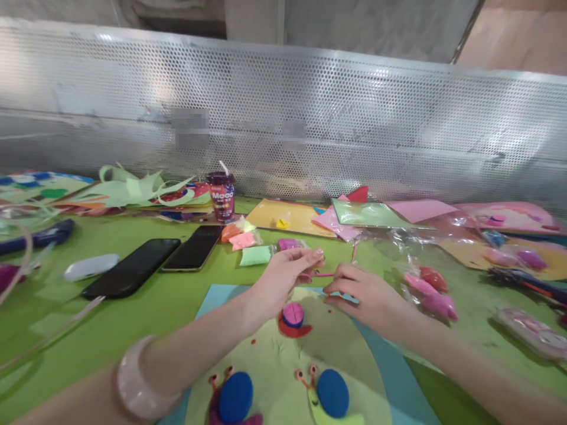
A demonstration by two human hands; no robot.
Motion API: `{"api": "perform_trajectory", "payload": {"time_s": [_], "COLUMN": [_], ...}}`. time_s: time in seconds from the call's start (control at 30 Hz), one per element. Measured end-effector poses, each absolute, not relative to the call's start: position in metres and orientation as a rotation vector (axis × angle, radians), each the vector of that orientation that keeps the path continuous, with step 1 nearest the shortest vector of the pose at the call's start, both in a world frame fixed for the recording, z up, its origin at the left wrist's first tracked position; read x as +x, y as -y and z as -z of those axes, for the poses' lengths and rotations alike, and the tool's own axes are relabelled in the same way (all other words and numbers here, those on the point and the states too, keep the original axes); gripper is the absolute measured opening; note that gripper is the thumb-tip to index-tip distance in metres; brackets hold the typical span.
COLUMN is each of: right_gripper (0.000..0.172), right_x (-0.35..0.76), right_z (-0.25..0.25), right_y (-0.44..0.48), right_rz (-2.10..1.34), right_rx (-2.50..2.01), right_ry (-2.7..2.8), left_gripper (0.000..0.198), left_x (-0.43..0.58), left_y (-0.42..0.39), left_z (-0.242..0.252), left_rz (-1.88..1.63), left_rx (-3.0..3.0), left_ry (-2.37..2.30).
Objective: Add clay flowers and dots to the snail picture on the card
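My left hand [283, 273] hovers over the top of the picture, its thumb and fingers pinched. A thin pink strip [326, 274] runs from these fingers towards my right hand [365, 295], whose fingers are curled close together; what they hold is too small to make out. Below lies a pale green round sheet [279, 360] on light blue card [398, 378]. Nearest my hands on it is a red clay snail [296, 332] with a pink-topped shell [293, 314]. Lower down are a purple snail [215, 407] and a yellow-green snail [325, 413], each with a blue disc shell.
Two phones [133, 268] [192, 248] and a white case [91, 267] lie left. A drink cup [221, 198] with a straw stands behind. Bagged clay [257, 255] lies ahead, more clay [432, 292] right. Coloured paper [290, 218] lines the back, before a perforated metal panel [274, 118].
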State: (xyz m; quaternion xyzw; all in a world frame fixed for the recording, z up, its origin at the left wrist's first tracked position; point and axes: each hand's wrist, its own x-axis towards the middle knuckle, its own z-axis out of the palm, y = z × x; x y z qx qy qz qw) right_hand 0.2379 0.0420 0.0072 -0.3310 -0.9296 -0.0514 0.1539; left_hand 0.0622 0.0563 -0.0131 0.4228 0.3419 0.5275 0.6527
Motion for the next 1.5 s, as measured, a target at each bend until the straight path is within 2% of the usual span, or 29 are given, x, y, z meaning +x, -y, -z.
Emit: {"api": "perform_trajectory", "payload": {"time_s": [0.43,0.7,1.03,1.27,1.5], "right_gripper": [0.019,0.021,0.011,0.007,0.017], "right_x": [0.235,0.236,0.233,0.231,0.234], "right_z": [0.007,0.012,0.003,0.009,0.001], "right_y": [-0.051,-0.054,-0.050,-0.049,-0.048], "right_rz": [0.137,-0.012,0.031,-0.025,-0.040], "right_rx": [-0.907,-0.951,-1.037,-0.909,-0.950], "right_ry": [2.718,2.685,2.588,2.658,2.624], "left_gripper": [0.031,0.029,0.030,0.027,0.026], "left_x": [0.063,0.063,0.062,0.062,0.061], "left_y": [-0.055,-0.055,-0.053,-0.053,-0.053], "left_z": [0.012,0.011,0.010,0.010,0.011], "left_rz": [-1.166,-1.168,-1.154,-1.152,-1.148], "left_rx": [1.050,1.054,1.088,1.095,1.113], "left_ry": [-0.812,-0.839,-0.828,-0.822,-0.786]}}
